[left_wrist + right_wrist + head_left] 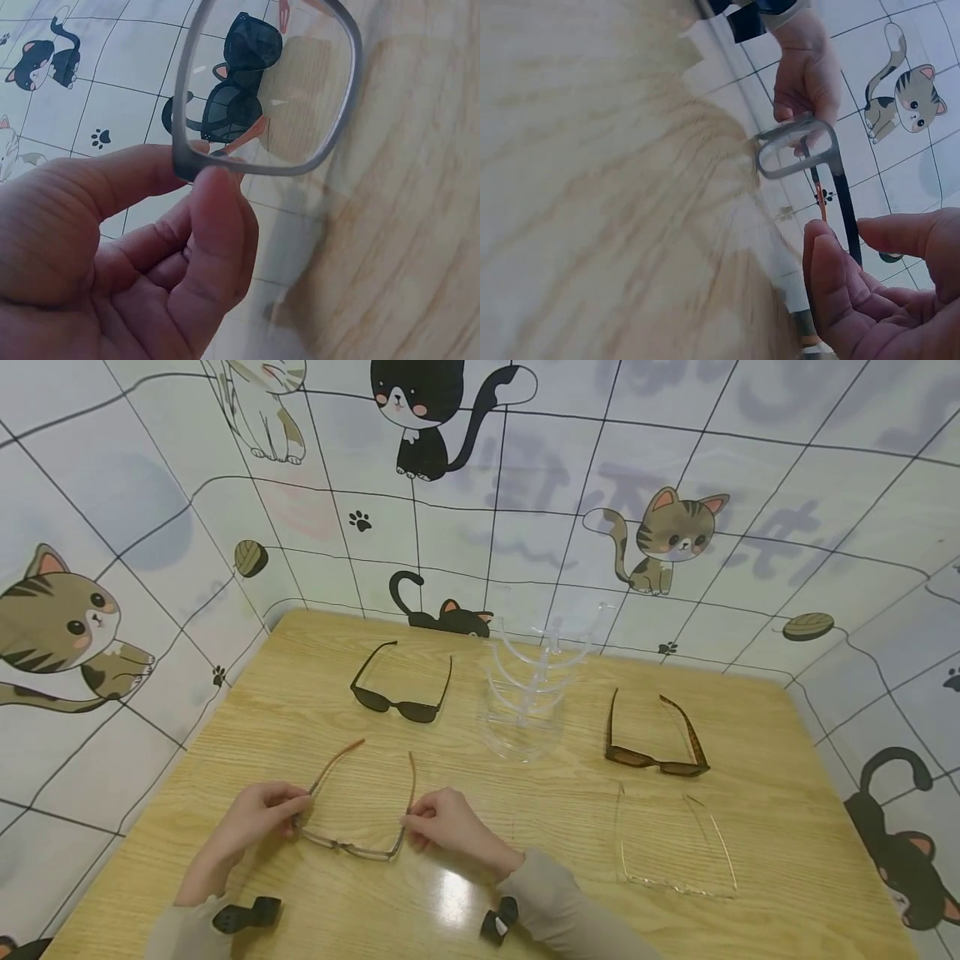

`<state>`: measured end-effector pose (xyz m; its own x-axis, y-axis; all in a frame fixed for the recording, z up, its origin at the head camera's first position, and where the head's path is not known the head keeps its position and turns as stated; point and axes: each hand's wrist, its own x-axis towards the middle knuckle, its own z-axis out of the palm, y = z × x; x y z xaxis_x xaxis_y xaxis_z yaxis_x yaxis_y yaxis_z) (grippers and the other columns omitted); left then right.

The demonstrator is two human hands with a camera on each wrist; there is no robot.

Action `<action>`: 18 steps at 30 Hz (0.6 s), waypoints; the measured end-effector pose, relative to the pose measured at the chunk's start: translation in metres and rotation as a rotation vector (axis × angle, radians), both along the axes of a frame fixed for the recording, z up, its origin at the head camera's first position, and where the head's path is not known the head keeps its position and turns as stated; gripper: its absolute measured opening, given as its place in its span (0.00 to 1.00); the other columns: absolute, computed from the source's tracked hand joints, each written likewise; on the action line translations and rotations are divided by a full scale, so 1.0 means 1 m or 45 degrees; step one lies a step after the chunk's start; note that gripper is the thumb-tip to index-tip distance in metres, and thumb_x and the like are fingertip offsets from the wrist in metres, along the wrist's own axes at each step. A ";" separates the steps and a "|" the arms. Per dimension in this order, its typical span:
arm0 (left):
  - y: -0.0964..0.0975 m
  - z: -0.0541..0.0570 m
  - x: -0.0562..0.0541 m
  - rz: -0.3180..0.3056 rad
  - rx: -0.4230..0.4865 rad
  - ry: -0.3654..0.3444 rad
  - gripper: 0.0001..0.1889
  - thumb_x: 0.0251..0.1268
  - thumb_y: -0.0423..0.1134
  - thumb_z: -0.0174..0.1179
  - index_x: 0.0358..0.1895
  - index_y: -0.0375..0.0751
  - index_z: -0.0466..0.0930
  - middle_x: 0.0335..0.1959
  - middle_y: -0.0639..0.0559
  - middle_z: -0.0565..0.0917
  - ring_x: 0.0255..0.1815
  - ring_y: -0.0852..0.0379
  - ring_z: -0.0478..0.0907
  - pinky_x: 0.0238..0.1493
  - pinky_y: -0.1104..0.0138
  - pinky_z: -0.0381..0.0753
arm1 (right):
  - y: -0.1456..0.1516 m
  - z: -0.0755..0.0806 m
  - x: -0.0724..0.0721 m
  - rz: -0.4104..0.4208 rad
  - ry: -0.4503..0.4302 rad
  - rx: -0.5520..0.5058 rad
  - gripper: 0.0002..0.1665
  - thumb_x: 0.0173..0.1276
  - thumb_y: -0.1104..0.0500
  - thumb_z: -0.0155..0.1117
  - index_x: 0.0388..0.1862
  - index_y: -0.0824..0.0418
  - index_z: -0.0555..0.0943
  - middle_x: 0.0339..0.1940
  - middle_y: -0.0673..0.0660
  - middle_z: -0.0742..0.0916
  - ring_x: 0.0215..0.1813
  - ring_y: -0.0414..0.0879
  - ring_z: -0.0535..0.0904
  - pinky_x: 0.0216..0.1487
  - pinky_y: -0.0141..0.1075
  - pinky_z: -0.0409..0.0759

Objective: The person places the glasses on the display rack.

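Observation:
A pair of eyeglasses (pixel 342 846) with a grey front and orange-brown temple tips is held at the near left of the table, its temples unfolded and pointing away from me. My left hand (pixel 258 814) pinches its left corner by the hinge; the left wrist view shows thumb and fingers on that corner, below a clear lens in a grey rim (pixel 355 67). On the other side, my right hand (pixel 453 828) pinches the right temple. In the right wrist view, the dark temple (pixel 846 206) passes between thumb and fingers.
Black sunglasses (pixel 415 711) lie behind the held pair. A clear acrylic display stand (pixel 522 745) stands at the back middle. To the right are brown tortoiseshell sunglasses (pixel 633 758) and, nearer, thin gold-rimmed glasses (pixel 678 888). Cat-printed walls (pixel 540 552) border the wooden table (pixel 555 860).

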<state>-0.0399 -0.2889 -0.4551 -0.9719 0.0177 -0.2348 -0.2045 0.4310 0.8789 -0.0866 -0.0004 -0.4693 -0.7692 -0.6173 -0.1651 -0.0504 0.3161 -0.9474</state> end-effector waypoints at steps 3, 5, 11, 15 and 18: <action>-0.002 -0.001 0.001 -0.008 0.116 -0.033 0.16 0.66 0.35 0.57 0.45 0.19 0.76 0.28 0.42 0.81 0.21 0.59 0.77 0.26 0.66 0.82 | -0.001 0.000 0.002 -0.060 -0.186 -0.097 0.09 0.65 0.65 0.61 0.29 0.72 0.82 0.21 0.64 0.85 0.21 0.48 0.81 0.22 0.34 0.82; -0.002 -0.001 0.002 -0.014 0.169 -0.050 0.16 0.67 0.34 0.56 0.45 0.18 0.75 0.29 0.43 0.81 0.22 0.60 0.77 0.26 0.67 0.82 | 0.000 0.000 0.002 -0.092 -0.276 -0.148 0.09 0.65 0.66 0.60 0.32 0.74 0.81 0.23 0.65 0.85 0.21 0.47 0.80 0.23 0.34 0.82; 0.007 0.004 0.001 -0.067 0.329 -0.089 0.21 0.69 0.35 0.54 0.52 0.15 0.67 0.32 0.47 0.80 0.28 0.61 0.78 0.29 0.68 0.83 | 0.016 0.010 0.001 -0.144 -0.431 -0.276 0.14 0.67 0.65 0.57 0.38 0.80 0.77 0.22 0.57 0.83 0.22 0.41 0.79 0.27 0.32 0.82; 0.020 0.011 -0.002 -0.160 0.408 -0.074 0.24 0.70 0.35 0.52 0.58 0.16 0.61 0.33 0.47 0.79 0.29 0.60 0.78 0.29 0.66 0.83 | 0.033 0.020 -0.001 -0.201 -0.466 -0.318 0.18 0.67 0.63 0.57 0.43 0.82 0.74 0.22 0.53 0.81 0.23 0.40 0.78 0.27 0.30 0.81; 0.032 0.016 -0.005 -0.200 0.442 -0.061 0.23 0.70 0.35 0.53 0.58 0.19 0.61 0.32 0.46 0.79 0.27 0.60 0.77 0.29 0.65 0.83 | 0.046 0.027 -0.002 -0.249 -0.473 -0.329 0.18 0.68 0.63 0.56 0.45 0.82 0.73 0.22 0.52 0.81 0.24 0.39 0.78 0.27 0.29 0.81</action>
<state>-0.0448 -0.2569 -0.4392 -0.9391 0.2519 -0.2337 -0.2040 0.1387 0.9691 -0.0889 0.0452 -0.4424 -0.7930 -0.5240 -0.3108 0.3425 0.0384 -0.9387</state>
